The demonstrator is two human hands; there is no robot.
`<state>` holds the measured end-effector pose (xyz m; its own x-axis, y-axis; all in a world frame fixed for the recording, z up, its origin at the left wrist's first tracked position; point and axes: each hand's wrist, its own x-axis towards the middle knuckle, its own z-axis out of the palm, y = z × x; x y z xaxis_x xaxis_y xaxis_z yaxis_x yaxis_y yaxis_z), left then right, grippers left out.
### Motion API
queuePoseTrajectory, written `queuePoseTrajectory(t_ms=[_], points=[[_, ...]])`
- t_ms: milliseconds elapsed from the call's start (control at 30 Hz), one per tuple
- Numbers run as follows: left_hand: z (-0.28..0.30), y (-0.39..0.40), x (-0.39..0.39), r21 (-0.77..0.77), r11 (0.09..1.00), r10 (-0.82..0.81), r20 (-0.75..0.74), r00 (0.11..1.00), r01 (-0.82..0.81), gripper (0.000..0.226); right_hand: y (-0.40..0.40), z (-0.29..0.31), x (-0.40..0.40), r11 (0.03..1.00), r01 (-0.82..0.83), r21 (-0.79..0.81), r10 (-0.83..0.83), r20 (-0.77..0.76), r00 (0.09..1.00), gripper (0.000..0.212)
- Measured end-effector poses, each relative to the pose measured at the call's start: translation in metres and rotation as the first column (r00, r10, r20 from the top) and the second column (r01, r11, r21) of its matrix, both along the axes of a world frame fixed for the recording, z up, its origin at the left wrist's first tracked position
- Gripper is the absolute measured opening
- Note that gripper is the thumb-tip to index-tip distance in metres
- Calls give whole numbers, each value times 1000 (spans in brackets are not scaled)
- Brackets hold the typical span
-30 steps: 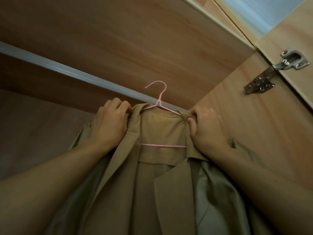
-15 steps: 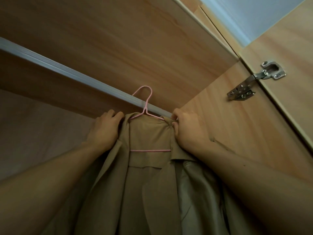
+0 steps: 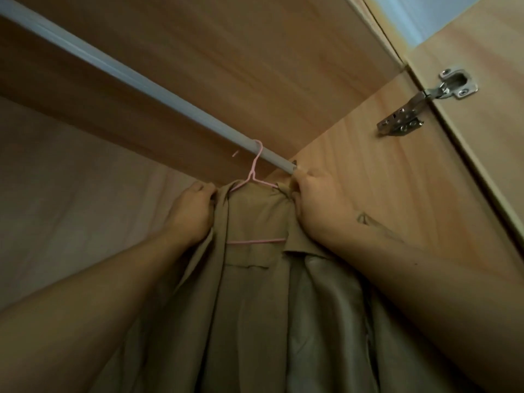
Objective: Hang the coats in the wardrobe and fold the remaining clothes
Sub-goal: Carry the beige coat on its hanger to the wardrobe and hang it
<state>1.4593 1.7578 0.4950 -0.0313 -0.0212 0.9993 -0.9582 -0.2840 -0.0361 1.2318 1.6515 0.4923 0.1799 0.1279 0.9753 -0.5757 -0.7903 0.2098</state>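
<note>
Head view: I look up into the wardrobe, both my arms raised toward its far right corner.
Coat [image 3: 255, 293]: a tan trench-style coat on a thin pink hanger [image 3: 253, 177], hanging straight down between my forearms, front open with the paler lining showing on the right.
Hanger hook: looped over the grey rail [image 3: 136, 80], close to the rail's right end where it meets the side panel [image 3: 397, 194]; I judge the hook seated, though its tip shows only as a small pink stub left of the rail.
Left hand [image 3: 190, 214]: fingers curled round the coat's left shoulder and collar edge, gripping cloth at the hanger's left end.
Right hand [image 3: 317, 205]: fingers curled into the right shoulder of the coat, knuckles just beside the side panel and just under the rail end.
Where the coat sits to my fingers: the collar and hanger neck lie between my two hands, the body falls near me and below them.
Handling: soft, limp cloth with a slick-looking lining; I expect it to slide off so thin a hanger if tugged unevenly. It looks moderately heavy for a wire frame.
Best hold: both shoulders at the hanger ends, as now, never the lapel alone.
Door hinge [image 3: 425, 106]: metal, up on the right, well apart from my hands.
</note>
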Motion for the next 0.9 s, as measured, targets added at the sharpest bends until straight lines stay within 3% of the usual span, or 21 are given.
queuePoseTrajectory(t_ms=[133,267,467,533,633,800,900], points=[[-23,-16,4,48,999,5,48,999,-7,35,-4,-27,2,917,323,-236,-332,1,943,40],[-39,-39,15,114,989,-85,-66,994,93,61,-14,-44,-1,897,393,-201,-428,-184,885,72],[-41,-97,3,190,945,-237,-160,958,266,65,-27,-55,-17,752,614,-240,-658,-218,721,78],[-44,-125,-10,233,908,-309,-185,933,348,62,-29,-56,-25,716,655,-242,-697,-216,683,79],[-50,-154,-20,171,848,-460,-233,857,502,59,-30,-57,-31,699,671,-249,-715,-221,663,80],[-64,-154,0,205,928,-279,-173,945,311,60,-24,-62,-27,694,677,-244,-720,-206,663,80],[-100,-152,8,261,905,-283,-217,934,335,61,-20,-83,-24,704,677,-213,-710,-210,672,83]])
